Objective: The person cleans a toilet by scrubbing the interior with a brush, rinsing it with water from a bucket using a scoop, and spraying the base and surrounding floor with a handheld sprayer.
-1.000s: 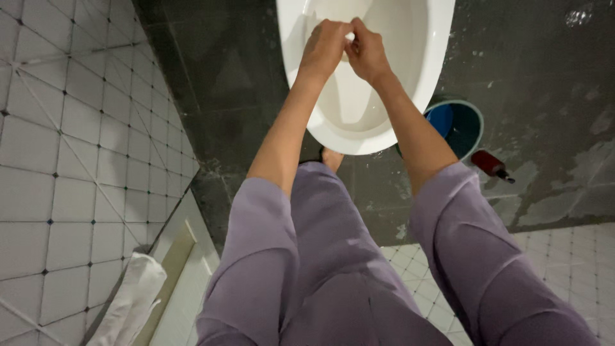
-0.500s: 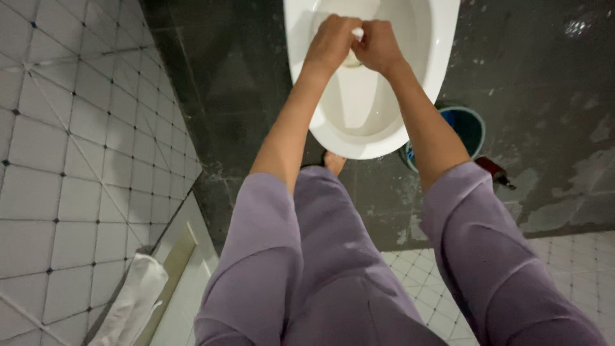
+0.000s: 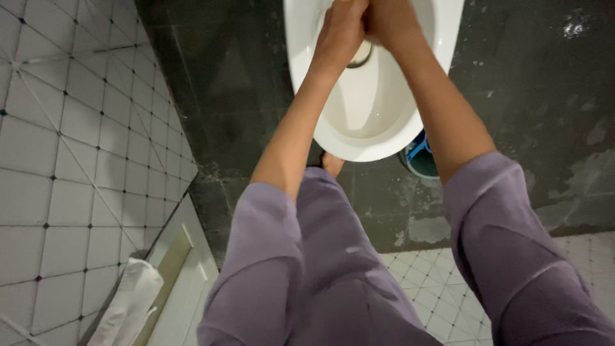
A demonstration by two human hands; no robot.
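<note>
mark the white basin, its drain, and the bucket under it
white basin point(image 3: 359, 138), head view, near rim.
drain point(image 3: 360, 57), head view, metal ring beside the hands.
bucket point(image 3: 419, 160), head view, teal rim showing past the basin's edge.

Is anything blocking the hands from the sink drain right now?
Nothing visible does. The left hand and right hand are pressed together inside the white basin, just above the metal drain, which they partly cover.
</note>
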